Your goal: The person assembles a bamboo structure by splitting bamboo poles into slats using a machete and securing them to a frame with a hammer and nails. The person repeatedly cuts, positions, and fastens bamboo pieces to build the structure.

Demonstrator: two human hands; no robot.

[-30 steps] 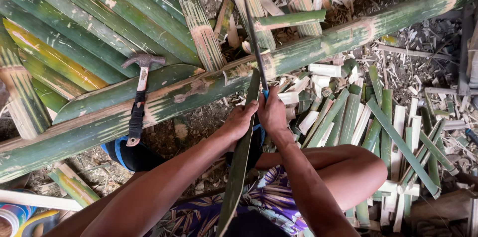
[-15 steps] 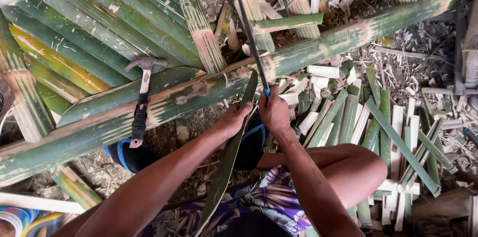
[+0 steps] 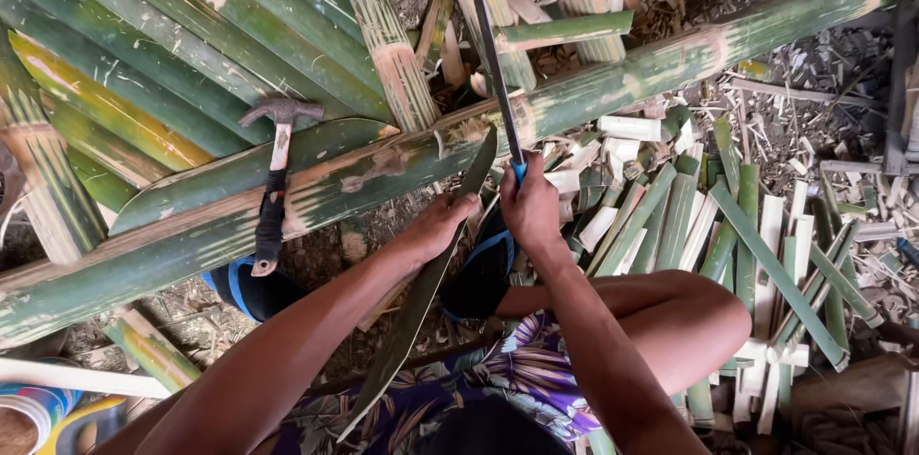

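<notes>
Across the whole view runs a long green bamboo pole [image 3: 613,96], slanting from lower left to upper right and resting over the floor of chips and offcuts. Behind it, upper left, lies a fan of split green bamboo slats [image 3: 163,63]; to your right a heap of shorter cut strips [image 3: 737,225] is scattered beside your bent knee.

Next in size is the split bamboo strip [image 3: 421,292] you are working on. It stands up against the pole, its tip at the pole's lower edge, its length running down toward your lap. Compared with a moment ago it sits more upright and its tip has come closer to the pole.

The long knife [image 3: 493,53] has moved too: its blade now reaches higher past the pole. That suggests a fresh stroke along the strip.

A hammer [image 3: 275,177] lies on the pole to the left, well apart from your hands.

Your left hand [image 3: 442,223] is closed around the strip's upper part, steadying it. Your right hand [image 3: 529,211] is wrapped tight on the knife's blue handle, just beside the left.
</notes>
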